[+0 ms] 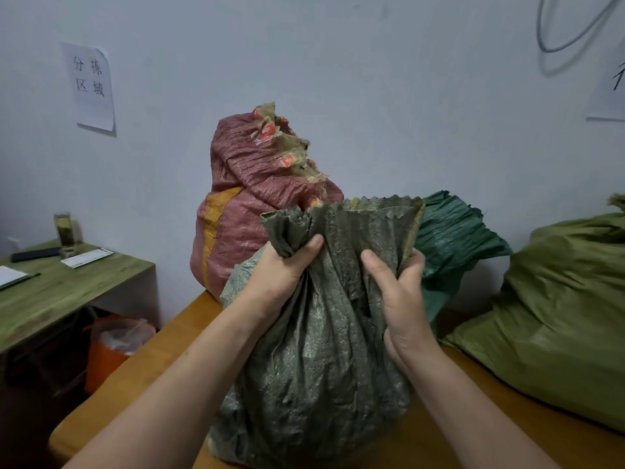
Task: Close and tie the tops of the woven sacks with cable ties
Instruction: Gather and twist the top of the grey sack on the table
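Dark grey-green woven sack (314, 367) stands upright on the orange-brown bench (152, 367), centre of view, close to the person. Body full and creased. Top edge is zigzag-cut and spreads as a loose band between the two hands; mouth not yet drawn into a single neck. Left hand (287, 269) grips the left part of the mouth, fabric bunched into folds inside the fist, thumb across the front. Right hand (399, 296) grips the right part, thumb in front, fingers curled round behind the cloth. Just behind the sack, touching or nearly so: a red woven sack (243, 211) with a yellow stripe, its frayed top standing up, and to the right a dark green sack (453, 238) lying tilted. An olive-green sack (554, 316) lies on the bench's right side, near but apart from the held sack. Bare bench shows left of the sack up to the rounded left edge, and in a strip at lower right. Beyond the left edge, lower down, sits an orange bin (108, 353) with a clear liner under a green side bench (67, 286). White wall behind carries a paper sign (93, 86).
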